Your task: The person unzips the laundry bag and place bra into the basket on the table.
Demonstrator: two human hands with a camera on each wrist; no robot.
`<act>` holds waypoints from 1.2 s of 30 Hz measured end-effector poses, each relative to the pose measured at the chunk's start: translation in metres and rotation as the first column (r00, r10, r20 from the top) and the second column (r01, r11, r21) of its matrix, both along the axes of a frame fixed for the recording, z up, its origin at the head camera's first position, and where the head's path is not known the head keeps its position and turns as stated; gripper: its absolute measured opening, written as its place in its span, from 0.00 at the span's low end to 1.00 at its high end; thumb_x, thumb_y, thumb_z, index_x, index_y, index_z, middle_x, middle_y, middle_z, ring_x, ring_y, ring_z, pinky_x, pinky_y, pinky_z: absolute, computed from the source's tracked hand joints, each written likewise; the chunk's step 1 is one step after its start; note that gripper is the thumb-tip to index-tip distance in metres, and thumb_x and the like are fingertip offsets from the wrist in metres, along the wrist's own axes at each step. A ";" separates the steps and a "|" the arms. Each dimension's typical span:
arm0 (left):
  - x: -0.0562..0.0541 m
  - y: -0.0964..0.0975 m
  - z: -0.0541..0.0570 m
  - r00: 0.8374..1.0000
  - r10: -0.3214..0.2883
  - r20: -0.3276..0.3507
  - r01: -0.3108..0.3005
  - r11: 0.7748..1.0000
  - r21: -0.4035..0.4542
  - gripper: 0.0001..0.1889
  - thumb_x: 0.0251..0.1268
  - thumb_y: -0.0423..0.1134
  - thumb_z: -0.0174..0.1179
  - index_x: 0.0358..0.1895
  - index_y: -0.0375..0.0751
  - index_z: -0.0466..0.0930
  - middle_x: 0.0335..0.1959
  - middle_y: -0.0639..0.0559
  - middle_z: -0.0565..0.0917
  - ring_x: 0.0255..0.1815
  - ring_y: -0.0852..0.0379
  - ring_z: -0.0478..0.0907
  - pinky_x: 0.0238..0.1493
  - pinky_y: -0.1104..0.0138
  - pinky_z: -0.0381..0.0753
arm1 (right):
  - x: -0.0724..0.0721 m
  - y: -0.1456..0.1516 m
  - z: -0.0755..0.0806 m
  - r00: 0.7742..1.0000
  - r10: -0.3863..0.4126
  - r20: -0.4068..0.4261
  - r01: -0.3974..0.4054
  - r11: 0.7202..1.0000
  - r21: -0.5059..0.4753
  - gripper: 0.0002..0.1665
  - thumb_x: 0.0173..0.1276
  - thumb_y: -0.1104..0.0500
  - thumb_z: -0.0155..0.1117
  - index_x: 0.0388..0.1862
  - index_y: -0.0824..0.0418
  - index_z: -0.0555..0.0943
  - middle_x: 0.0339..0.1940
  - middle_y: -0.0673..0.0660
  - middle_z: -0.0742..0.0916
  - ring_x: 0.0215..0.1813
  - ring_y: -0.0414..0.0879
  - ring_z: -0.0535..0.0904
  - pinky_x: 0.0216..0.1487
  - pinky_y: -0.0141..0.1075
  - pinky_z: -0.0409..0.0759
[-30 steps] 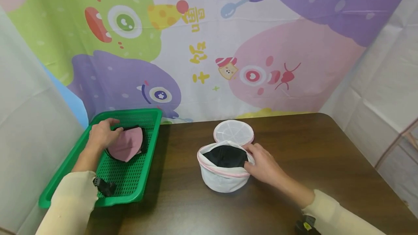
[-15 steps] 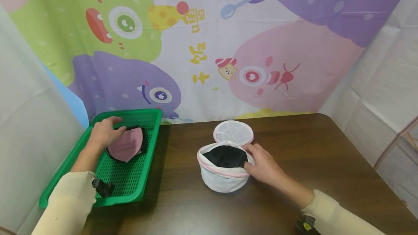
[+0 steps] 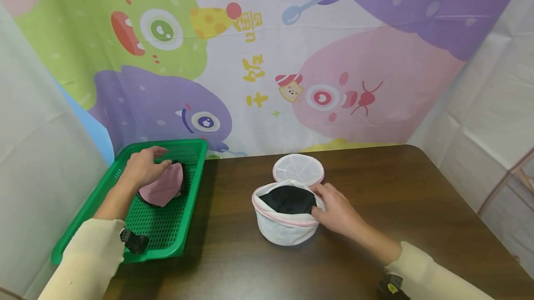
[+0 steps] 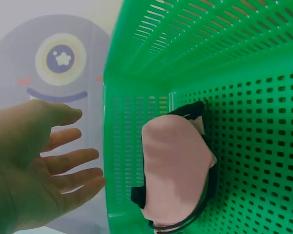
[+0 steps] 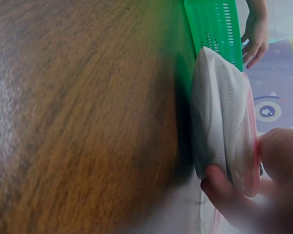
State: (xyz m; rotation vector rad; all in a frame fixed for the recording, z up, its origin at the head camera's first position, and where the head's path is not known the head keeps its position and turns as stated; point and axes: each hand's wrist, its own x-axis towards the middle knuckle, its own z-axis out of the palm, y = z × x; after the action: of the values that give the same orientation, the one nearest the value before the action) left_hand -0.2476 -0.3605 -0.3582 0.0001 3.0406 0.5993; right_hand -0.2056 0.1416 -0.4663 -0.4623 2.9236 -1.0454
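Observation:
My left hand hovers over the green plastic basket, fingers apart and holding nothing. In the basket lies a folded, rounded pink cloth piece with black cloth and a thin black strap showing beneath it; its exact kind is unclear. With thumb and fingers, my right hand grips the right side of a white mesh laundry bag with pink trim. Black fabric shows inside the bag's open mouth. The bag's round white lid lies folded back behind it.
Everything stands on a dark brown wooden table. A cartoon-printed cloth hangs along the table's back edge, and white sheets hang at both sides. The basket's raised wall stands between its contents and the bag.
My left hand has moved slightly right and up over the basket, now covering part of the pink cloth. The right hand and the mesh bag have stayed in place.

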 end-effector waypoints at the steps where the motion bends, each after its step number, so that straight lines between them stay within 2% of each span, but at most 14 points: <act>1: 0.000 0.001 0.000 1.000 -0.001 0.002 0.001 1.000 0.000 0.32 0.89 0.47 0.56 0.83 0.29 0.69 0.80 0.20 0.74 0.78 0.16 0.71 0.74 0.25 0.75 | 0.000 0.000 0.000 1.000 0.002 -0.004 -0.002 1.000 0.001 0.24 0.67 0.64 0.73 0.63 0.59 0.87 0.54 0.59 0.88 0.50 0.50 0.81 0.54 0.46 0.81; 7: 0.002 0.014 0.002 0.999 -0.032 -0.004 0.032 0.999 0.003 0.32 0.89 0.47 0.57 0.82 0.28 0.70 0.78 0.21 0.77 0.76 0.19 0.76 0.71 0.28 0.80 | -0.001 0.001 -0.001 1.000 -0.001 -0.009 0.001 1.000 -0.001 0.24 0.66 0.64 0.72 0.62 0.60 0.87 0.54 0.59 0.89 0.50 0.50 0.81 0.55 0.46 0.81; 11: 0.004 0.024 0.003 0.998 -0.056 -0.010 0.056 0.998 0.018 0.31 0.89 0.47 0.57 0.82 0.29 0.71 0.78 0.21 0.78 0.76 0.19 0.76 0.70 0.28 0.80 | -0.002 0.001 -0.002 1.000 -0.003 0.001 0.003 1.000 0.000 0.24 0.67 0.64 0.72 0.63 0.60 0.87 0.54 0.59 0.89 0.51 0.51 0.81 0.56 0.47 0.82; 21: 0.007 0.046 0.003 0.996 -0.086 0.037 0.083 0.994 0.078 0.30 0.89 0.47 0.56 0.82 0.31 0.72 0.78 0.23 0.79 0.76 0.23 0.79 0.71 0.31 0.82 | -0.001 0.002 0.000 1.000 0.002 -0.018 -0.002 1.000 -0.005 0.23 0.68 0.62 0.73 0.62 0.60 0.87 0.55 0.60 0.89 0.51 0.51 0.82 0.57 0.49 0.83; 36: 0.014 0.079 0.005 0.989 -0.150 0.009 0.149 0.987 0.060 0.28 0.89 0.45 0.59 0.80 0.32 0.74 0.76 0.26 0.82 0.77 0.24 0.78 0.71 0.31 0.81 | -0.001 0.001 0.001 1.000 -0.007 -0.001 0.007 1.000 -0.010 0.24 0.69 0.63 0.74 0.64 0.60 0.87 0.57 0.61 0.89 0.54 0.54 0.83 0.63 0.54 0.84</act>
State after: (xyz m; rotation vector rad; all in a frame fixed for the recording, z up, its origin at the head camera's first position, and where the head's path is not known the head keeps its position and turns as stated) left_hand -0.2332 -0.2818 -0.3533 0.2236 2.9739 0.6736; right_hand -0.2062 0.1429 -0.4657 -0.4531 2.9242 -1.0618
